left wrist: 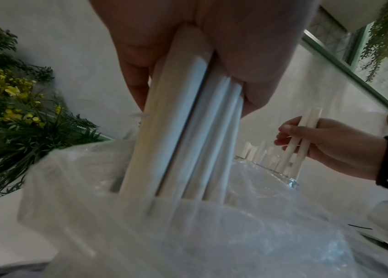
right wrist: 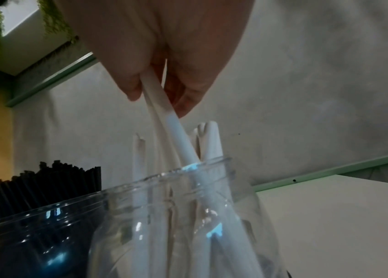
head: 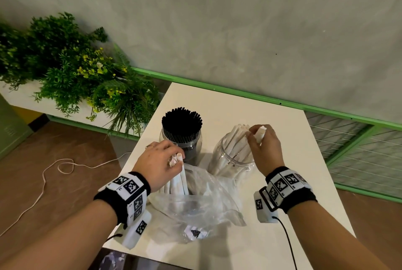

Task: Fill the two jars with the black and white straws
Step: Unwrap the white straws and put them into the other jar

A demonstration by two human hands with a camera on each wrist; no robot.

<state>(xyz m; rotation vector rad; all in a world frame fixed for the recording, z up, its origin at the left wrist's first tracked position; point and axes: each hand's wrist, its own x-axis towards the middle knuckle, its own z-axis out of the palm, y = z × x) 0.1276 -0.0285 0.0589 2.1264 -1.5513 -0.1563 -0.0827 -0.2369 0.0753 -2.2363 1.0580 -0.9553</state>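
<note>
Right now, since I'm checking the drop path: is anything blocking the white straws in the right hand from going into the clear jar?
Nothing visible blocks them. The right hand holds white straws with their lower ends already inside the clear jar's open mouth, beside the straws standing there.

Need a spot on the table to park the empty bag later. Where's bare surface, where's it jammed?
Bare: the table right of the white-straw jar out to the right edge, and the far strip behind both jars. Crowded: centre and near-left, where the plastic bag, black-straw jar, left hand and right hand cluster.
</note>
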